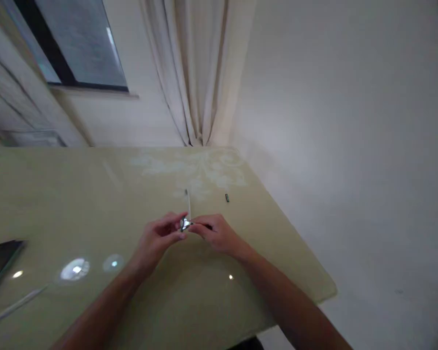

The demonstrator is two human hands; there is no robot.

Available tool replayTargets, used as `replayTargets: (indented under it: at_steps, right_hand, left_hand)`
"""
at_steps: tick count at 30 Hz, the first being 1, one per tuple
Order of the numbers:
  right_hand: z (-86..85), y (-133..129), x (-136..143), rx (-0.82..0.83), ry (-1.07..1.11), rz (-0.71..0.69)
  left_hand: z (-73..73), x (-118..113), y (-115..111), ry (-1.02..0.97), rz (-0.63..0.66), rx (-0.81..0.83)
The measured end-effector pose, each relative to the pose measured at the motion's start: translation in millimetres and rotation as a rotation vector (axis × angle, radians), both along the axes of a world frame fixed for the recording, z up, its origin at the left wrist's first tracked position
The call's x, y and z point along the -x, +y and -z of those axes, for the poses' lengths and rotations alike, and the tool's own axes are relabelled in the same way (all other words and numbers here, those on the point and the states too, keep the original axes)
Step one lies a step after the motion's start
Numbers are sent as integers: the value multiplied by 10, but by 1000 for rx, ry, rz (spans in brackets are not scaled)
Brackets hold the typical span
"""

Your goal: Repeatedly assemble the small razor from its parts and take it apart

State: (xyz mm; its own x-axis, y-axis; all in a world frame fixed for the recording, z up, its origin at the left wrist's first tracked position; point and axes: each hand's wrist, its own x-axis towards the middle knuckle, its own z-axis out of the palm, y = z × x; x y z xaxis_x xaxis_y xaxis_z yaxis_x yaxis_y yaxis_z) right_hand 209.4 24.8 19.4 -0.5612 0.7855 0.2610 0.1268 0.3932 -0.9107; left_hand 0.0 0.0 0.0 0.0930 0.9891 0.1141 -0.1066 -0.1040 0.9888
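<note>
Near the middle of the table, my left hand (165, 233) pinches a small shiny metal piece (185, 224) between its thumb and fingers. My right hand (212, 232) meets it from the right, its thumb and forefinger closed at the piece's right end. Whether the right fingers grip this piece or another small part is too small to tell. A thin white stick-like item (189, 201) with a grey tip lies just beyond the hands. Farther right rests a small dark rectangular piece (227, 198), touched by neither hand.
The pale glossy table (277, 243) has its right edge beside a white wall. A dark flat device (2, 260) lies at the far left, with a white cable (16, 305) in front of it. Curtains (193, 73) and a window (80, 39) stand behind.
</note>
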Motion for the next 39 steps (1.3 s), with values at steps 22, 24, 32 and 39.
replayTargets:
  at_steps: [22,24,32,39]
  right_hand:
    - [-95,-39,-100,-13,-93,75]
    - [-96,-37,-103,-25,-89,77]
    - [-79,-16,-94,-20,-29,151]
    - [35,57,-10,-105,15,342]
  left_hand:
    - [-107,-94,-66,-4,1,-11]
    - [-115,-94,-70,-1,-4,-14]
    - [-55,-60,-35,-10,-85,29]
    - [79,-98,35,-92,-96,66]
